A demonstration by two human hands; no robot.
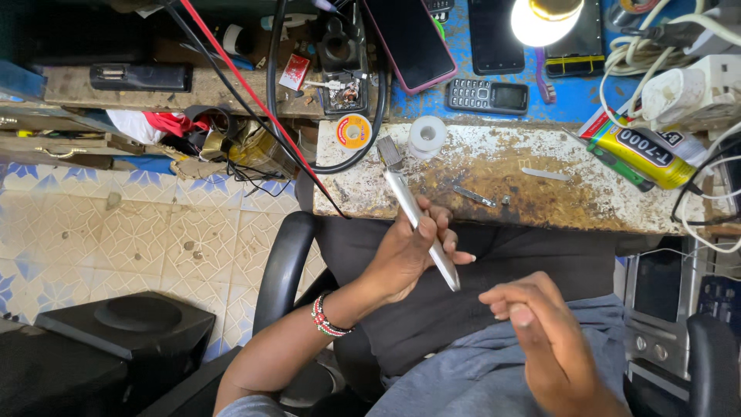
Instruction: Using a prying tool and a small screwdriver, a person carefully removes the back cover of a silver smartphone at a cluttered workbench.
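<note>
Far left: black speaker (116, 332) on tiled floor (154, 224), well apart from both hands. Chair armrest (282, 270) just left of the beaded wrist.

Centre-left: left hand (401, 251), grip closed round the lower handle of the brush (417, 220). Tilts the brush up and left, bristles over the near tabletop (540, 166) edge, butt end low over the lap. Judged as a pause between strokes: bristles touch no workpiece. Solder spool (353, 131) and tape roll (427, 135) flank the bristles closely; red cable (255, 100) runs just left.

Centre: tweezers (472, 195) flat near the front edge, keypad phone (488, 96) further back, lamp (544, 19) above.

Centre-right: right hand (540, 332) over the lap, fingers curled toward the thumb; cannot tell whether anything small sits in that grip.

Right: glue tube (644, 154) on the tabletop corner amid white cables (641, 62).

Any further brushing calls for a short forward reach with a steady wrist, avoiding spool and roll. Open room mainly above the lap and on the bare worn patch between tweezers and tube.
</note>
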